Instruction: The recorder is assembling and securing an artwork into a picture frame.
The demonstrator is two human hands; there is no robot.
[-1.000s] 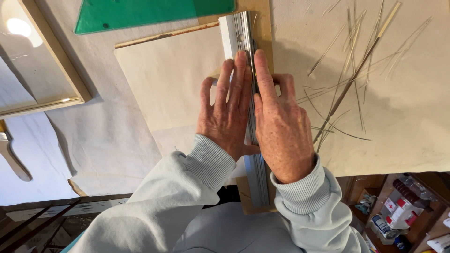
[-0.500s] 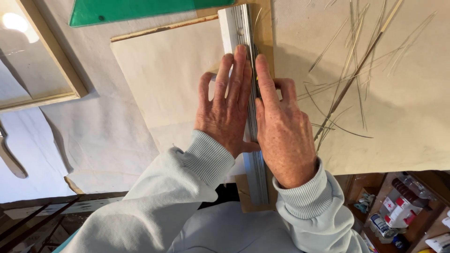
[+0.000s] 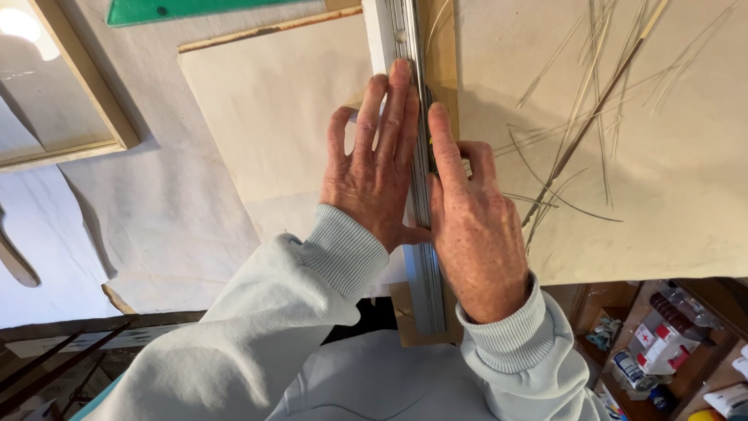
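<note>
A long metal straightedge point(image 3: 426, 284) lies along the right edge of a cream paper sheet point(image 3: 265, 117), over a brown board point(image 3: 442, 54). My left hand point(image 3: 374, 171) presses flat on the straightedge and sheet, fingers spread. My right hand point(image 3: 475, 234) rests just right of the straightedge with the index finger stretched along its edge. It grips a thin dark cutting tool point(image 3: 430, 156), which is mostly hidden under the finger.
Dry grass stalks point(image 3: 592, 117) lie scattered on the tan surface to the right. A green plastic set square point(image 3: 195, 8) is at the top left, and a wooden frame point(image 3: 93, 86) at the left. A shelf of small bottles point(image 3: 662, 343) sits below on the right.
My right hand has slid back toward me along the straightedge, while the left hand stays pressed in place. The view has shifted slightly.
</note>
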